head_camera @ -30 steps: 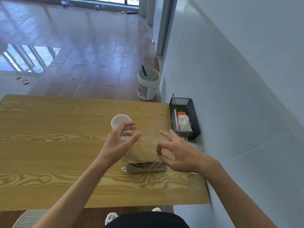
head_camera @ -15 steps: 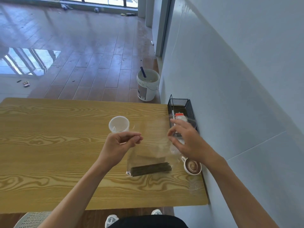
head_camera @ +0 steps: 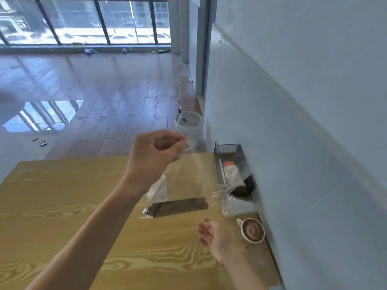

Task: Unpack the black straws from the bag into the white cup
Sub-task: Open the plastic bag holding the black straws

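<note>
My left hand (head_camera: 155, 155) is raised above the table and pinches the top edge of a clear plastic bag (head_camera: 184, 176). The bag hangs down from it, and the black straws (head_camera: 180, 207) lie in a bundle across its bottom, just above the wood. A white shape behind my left wrist and the bag looks like the white cup (head_camera: 157, 190), mostly hidden. My right hand (head_camera: 217, 237) is low over the table, below and to the right of the bag, with its fingers loosely curled and nothing in them.
The wooden table (head_camera: 62, 195) runs along a white wall on the right. By the wall stand a black mesh box (head_camera: 249, 185) with packets, a blurred clear cup-like thing (head_camera: 234, 206) and a coffee cup (head_camera: 252, 230). A white bucket (head_camera: 188, 124) stands on the floor beyond.
My left hand has lifted the bag higher off the table. My right hand has let go of the bag's top and dropped down towards me. The view has tilted upward.
</note>
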